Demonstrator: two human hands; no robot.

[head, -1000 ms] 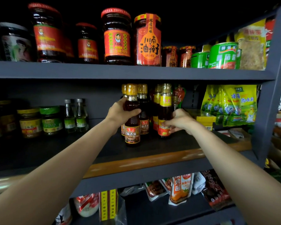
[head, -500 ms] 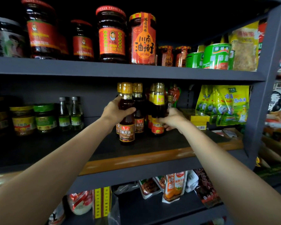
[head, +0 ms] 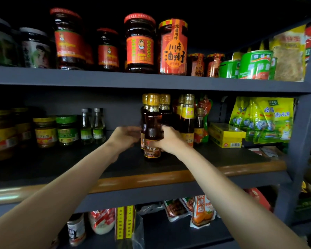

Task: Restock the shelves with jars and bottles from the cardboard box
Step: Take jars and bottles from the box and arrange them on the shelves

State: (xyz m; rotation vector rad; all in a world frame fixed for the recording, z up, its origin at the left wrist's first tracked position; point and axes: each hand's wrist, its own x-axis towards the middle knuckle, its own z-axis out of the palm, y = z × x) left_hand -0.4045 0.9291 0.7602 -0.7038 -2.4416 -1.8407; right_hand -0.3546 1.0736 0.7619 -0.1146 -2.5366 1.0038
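The shelving unit [head: 151, 83] fills the view, and its middle shelf [head: 169, 169], edged by a worn wooden lip, is the landmark for everything else. On that shelf, toward the centre, stands a cluster of dark sesame oil bottles [head: 186, 119] with gold caps. To the left of the cluster sit two small clear bottles [head: 92, 126] and squat jars [head: 66, 130]. To its right lie yellow boxes [head: 224, 135] and yellow pouches [head: 262, 119].

The front bottle [head: 152, 130] stands upright on the shelf, just ahead of the cluster. The right hand [head: 171, 139] wraps its lower body, fingers curled round the glass. The left hand [head: 126, 135] hovers just beside the bottle with fingers loosely spread; whether a fingertip touches it I cannot tell, as the hand is blurred.

The step looks like seating and facing this bottle in its row. To do it well, keep the base flat, slide rather than lift, and turn the label forward while the free hand steadies the neighbours behind.

Bare shelf lies in front of and left of the bottle, so there is room to pull back. Above, the caps come close under the upper shelf, so lifting is cramped. The cardboard box is out of sight.
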